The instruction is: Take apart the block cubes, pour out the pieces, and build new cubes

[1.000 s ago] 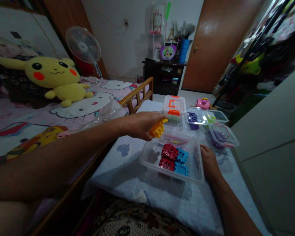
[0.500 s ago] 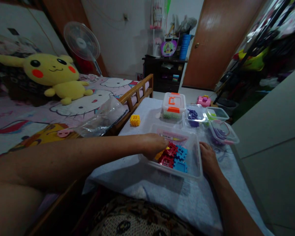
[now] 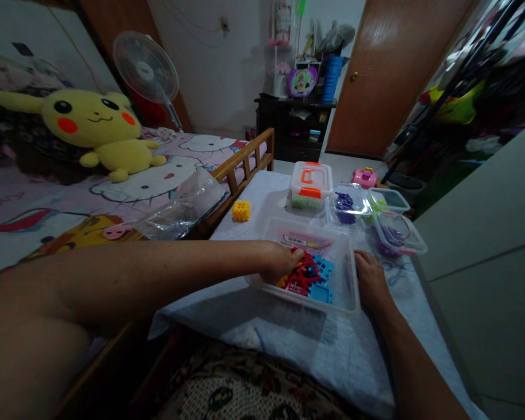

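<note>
My left hand (image 3: 276, 261) reaches into a clear plastic box (image 3: 306, 303) on the cloth-covered table. Its fingers are closed at a red interlocking block (image 3: 304, 265), which sits tilted among the other pieces; the fingertips are partly hidden. Blue interlocking blocks (image 3: 321, 293) lie beside the red ones, and a bit of yellow shows under the hand. Against the box's right wall, my right hand (image 3: 371, 277) is curled at the rim. A yellow block cube (image 3: 241, 211) stands on the table, left of the box.
Behind the box stands a lidded container with orange clips (image 3: 311, 185). Clear containers with purple pieces (image 3: 345, 207) and a pink-handled one (image 3: 396, 233) are at the right. A wooden bed rail (image 3: 245, 157) and a plastic bag (image 3: 184, 204) border the left side.
My left hand has shifted slightly right over the red blocks, and a red block there now sits more tilted. My right hand keeps its place by the box.
</note>
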Demonstrator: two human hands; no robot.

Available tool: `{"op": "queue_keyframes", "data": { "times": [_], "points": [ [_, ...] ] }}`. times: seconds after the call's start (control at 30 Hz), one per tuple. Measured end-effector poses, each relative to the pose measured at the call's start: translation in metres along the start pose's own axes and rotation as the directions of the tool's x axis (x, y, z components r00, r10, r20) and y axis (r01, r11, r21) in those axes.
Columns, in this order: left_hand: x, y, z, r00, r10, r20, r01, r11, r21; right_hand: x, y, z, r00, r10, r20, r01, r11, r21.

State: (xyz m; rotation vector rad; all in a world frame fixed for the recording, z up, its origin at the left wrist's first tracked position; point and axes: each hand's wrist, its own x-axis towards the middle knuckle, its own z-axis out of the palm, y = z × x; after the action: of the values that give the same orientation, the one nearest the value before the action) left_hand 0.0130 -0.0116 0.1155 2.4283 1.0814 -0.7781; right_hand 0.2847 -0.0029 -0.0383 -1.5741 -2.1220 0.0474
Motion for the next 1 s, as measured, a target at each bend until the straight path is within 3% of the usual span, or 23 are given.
{"op": "queue_keyframes", "data": {
  "times": [0.1,0.33,0.5,0.63,0.87,1.0],
  "points": [
    [-0.002,0.002,-0.010,0.994,-0.005,0.112,0.002,1.000,0.029,0.000,0.000,-0.001,1.000,-0.008,0.001,0.008,1.000,0.009],
    [-0.014,0.000,-0.029,0.998,-0.014,0.059,0.012,0.999,0.037,0.001,0.000,-0.002,1.000,-0.015,0.003,0.015,1.000,0.019],
    [-0.014,0.002,-0.026,0.996,0.058,0.073,-0.064,0.994,0.088,0.001,0.001,0.000,1.000,-0.011,0.006,0.011,1.000,0.022],
    [-0.011,0.002,-0.020,0.999,0.026,0.048,-0.031,0.993,0.116,0.002,0.002,0.000,1.000,-0.023,0.001,0.023,1.000,0.010],
    [-0.010,0.003,-0.019,0.993,0.057,0.107,-0.066,0.994,0.089,0.000,0.000,0.000,1.000,-0.014,-0.012,0.014,1.000,-0.002],
    [-0.012,0.003,-0.022,0.993,0.013,0.114,-0.021,0.998,0.064,0.000,0.001,0.001,1.000,-0.005,-0.017,0.005,1.000,0.000]
  ]
}}
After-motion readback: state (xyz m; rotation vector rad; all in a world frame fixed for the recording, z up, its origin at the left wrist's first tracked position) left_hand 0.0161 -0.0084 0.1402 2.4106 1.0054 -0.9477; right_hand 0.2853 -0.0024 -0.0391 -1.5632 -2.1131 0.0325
